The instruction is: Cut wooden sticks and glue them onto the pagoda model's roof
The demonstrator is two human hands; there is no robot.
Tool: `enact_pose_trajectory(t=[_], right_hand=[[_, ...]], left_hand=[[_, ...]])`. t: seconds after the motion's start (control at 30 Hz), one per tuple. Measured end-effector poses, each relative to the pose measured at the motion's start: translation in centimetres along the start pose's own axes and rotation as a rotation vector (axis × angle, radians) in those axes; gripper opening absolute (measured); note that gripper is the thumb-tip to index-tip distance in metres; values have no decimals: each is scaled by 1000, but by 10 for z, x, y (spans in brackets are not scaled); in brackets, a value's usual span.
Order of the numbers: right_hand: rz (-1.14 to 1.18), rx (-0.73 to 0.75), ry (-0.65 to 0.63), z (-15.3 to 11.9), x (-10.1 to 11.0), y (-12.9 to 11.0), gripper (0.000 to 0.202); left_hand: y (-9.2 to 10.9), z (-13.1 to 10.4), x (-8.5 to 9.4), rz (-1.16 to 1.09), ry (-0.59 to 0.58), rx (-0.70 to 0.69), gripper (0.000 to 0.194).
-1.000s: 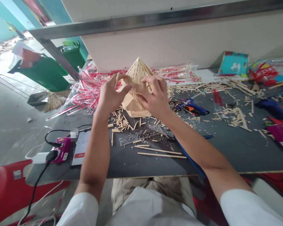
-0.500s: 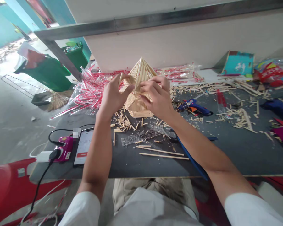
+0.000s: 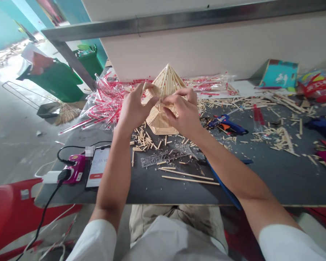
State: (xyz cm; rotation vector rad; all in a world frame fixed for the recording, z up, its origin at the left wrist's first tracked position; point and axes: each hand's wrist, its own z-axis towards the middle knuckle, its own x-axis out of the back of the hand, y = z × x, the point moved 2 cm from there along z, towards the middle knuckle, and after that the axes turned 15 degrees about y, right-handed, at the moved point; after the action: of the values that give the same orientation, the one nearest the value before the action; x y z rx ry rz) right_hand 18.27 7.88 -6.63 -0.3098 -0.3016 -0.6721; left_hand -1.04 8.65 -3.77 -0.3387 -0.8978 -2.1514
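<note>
Dark tabletop (image 3: 149, 194) bears stick model (image 3: 167, 78), both hands (image 3: 184, 114) touching.

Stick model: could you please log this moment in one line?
left hand: at stick model | right hand: at stick model | grips: unclear | glue gun: on table

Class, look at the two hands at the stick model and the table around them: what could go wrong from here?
With the left hand and right hand both at the middle of the stick model, too much pressure might loosen a stick.
The blue glue gun lies among scraps; if hot, it could burn skin.
The left forearm might nudge the phone beside it.
</note>
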Motion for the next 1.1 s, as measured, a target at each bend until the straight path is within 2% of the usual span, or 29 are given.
enact_pose_trajectory(t=[0.17,0.43,0.63,0.7,0.77,0.83,0.87,0.93,0.97,1.0,1.03,1.07,1.1], right_hand=[[7,-45,-91,7,9,6,18],[-21,-38,-79,13,20,24,36],[0,-114,14,32,54,32,32],[-8,-133,54,37,69,40,31],[-39,-147,41,37,81,60,33],[-74,-168,-73,29,88,92,43],[-101,-170,-202,23,90,112,51],[-153,-236,-501,5,94,155,59],[-185,-287,-715,-6,97,175,60],[-253,-359,-873,-17,101,195,60],[-339,-442,-961,-26,106,212,59],[-390,-514,-991,-33,111,225,58],[-401,-560,-929,-38,116,236,58]], left_hand=[[1,0,1,-5,-11,12,39],[5,-1,4,6,-2,-14,38],[6,0,2,5,-7,-2,35],[9,0,1,8,44,26,38],[13,0,3,5,115,68,41],[18,0,8,10,176,110,44],[19,0,11,19,184,124,47],[20,0,15,43,166,129,51],[18,0,16,53,148,125,49],[17,0,16,61,124,122,46],[15,0,14,66,100,124,41],[13,0,13,72,75,135,36],[12,-1,10,80,51,155,31]])
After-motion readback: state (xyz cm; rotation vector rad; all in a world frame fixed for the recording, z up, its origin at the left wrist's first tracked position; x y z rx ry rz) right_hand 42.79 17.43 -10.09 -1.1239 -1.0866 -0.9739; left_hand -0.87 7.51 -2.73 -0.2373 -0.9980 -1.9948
